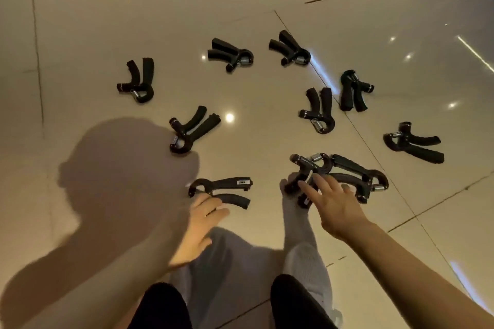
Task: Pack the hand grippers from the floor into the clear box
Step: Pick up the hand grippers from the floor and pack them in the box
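Black hand grippers (137, 80) are lying scattered on the glossy beige tile floor (107, 21).
The left hand (200, 224), fingers relaxed, is touching one curved foam-handled gripper (222, 189); the right hand (331, 203), fingers spread, is resting on a tangled pair (342, 171).

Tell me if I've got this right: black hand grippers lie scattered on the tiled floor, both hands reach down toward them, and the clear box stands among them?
Not quite. The head view shows no clear box. The hand grippers do lie scattered on the tiled floor, and the left hand and right hand reach toward them.
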### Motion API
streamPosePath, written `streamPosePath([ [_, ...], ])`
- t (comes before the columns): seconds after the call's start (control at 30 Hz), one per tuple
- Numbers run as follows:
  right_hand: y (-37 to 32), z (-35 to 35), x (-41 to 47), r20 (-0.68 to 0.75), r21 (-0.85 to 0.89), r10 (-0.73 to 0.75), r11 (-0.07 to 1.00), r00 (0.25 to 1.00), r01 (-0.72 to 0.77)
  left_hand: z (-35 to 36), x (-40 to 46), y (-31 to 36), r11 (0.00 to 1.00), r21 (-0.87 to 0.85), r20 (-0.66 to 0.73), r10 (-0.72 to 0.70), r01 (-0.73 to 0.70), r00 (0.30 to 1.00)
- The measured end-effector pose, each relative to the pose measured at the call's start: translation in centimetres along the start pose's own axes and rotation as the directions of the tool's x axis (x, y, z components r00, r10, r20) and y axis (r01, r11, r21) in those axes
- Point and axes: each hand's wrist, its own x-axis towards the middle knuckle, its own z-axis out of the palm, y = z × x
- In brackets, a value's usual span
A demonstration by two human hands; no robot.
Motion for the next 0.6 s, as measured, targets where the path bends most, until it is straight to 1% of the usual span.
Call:
streamPosePath([
  [0.03, 0.2, 0.2, 1.4, 0.010, -0.080, -0.031, 0.996, 0.999, 0.032, 1.1, 0.9, -1.3, 0.999, 0.034, -0.062, 0.042, -0.040, 0.997],
  [0.07, 0.5, 0.4, 2.6, 0.034, -0.138, -0.067, 0.988, 0.997, 0.071, 1.8, 1.9, -2.8, 0.991, 0.084, -0.115, 0.116, -0.107, 0.987],
  [0.1, 0.8, 0.5, 3.6, 0.068, -0.187, -0.108, 0.975, 0.992, 0.119, 2.5, 2.7, -4.1, 0.982, 0.125, -0.147, 0.157, -0.140, 0.976],
  [0.13, 0.9, 0.6, 4.5, 0.100, -0.230, -0.153, 0.958, 0.983, 0.172, 3.1, 3.3, -5.3, 0.983, 0.119, -0.122, 0.153, -0.138, 0.981],
  [0.17, 1.1, 0.7, 5.3, 0.113, -0.268, -0.201, 0.937, 0.973, 0.225, 3.3, 3.7, -5.9, 0.989, 0.095, -0.045, 0.121, -0.116, 0.992],
  [0.2, 1.2, 0.8, 5.9, 0.108, -0.291, -0.255, 0.916, 0.961, 0.276, 3.0, 4.3, -6.5, 0.989, 0.120, 0.040, 0.082, -0.086, 0.996],
  [0.3, 0.7, 0.7, 7.1, 0.060, -0.257, -0.367, 0.893, 0.928, 0.369, 2.1, 5.3, -6.8, 0.970, 0.200, 0.239, 0.088, -0.138, 0.967],
  [0.33, 0.4, 0.8, 7.3, 0.070, -0.241, -0.381, 0.890, 0.922, 0.386, 1.9, 5.7, -6.7, 0.969, 0.193, 0.307, 0.093, -0.157, 0.947],
  [0.37, 0.2, 0.9, 7.5, 0.092, -0.234, -0.399, 0.882, 0.912, 0.410, 2.0, 5.9, -6.7, 0.965, 0.198, 0.340, 0.100, -0.175, 0.935],
  [0.43, -0.1, 1.3, 7.8, 0.093, -0.223, -0.455, 0.857, 0.885, 0.464, 2.6, 5.6, -7.3, 0.960, 0.211, 0.361, 0.100, -0.186, 0.927],
  [0.5, -0.4, 1.9, 8.0, 0.085, -0.237, -0.475, 0.844, 0.876, 0.481, 3.0, 4.9, -8.2, 0.964, 0.196, 0.368, 0.096, -0.178, 0.925],
  [0.53, -0.4, 2.0, 8.1, 0.051, -0.233, -0.482, 0.846, 0.875, 0.479, 3.2, 4.4, -8.6, 0.968, 0.189, 0.352, 0.090, -0.165, 0.932],
  [0.6, -0.9, 1.8, 8.2, -0.082, -0.128, -0.465, 0.882, 0.881, 0.454, 3.3, 3.6, -8.3, 0.977, 0.191, 0.324, 0.032, -0.098, 0.946],
])
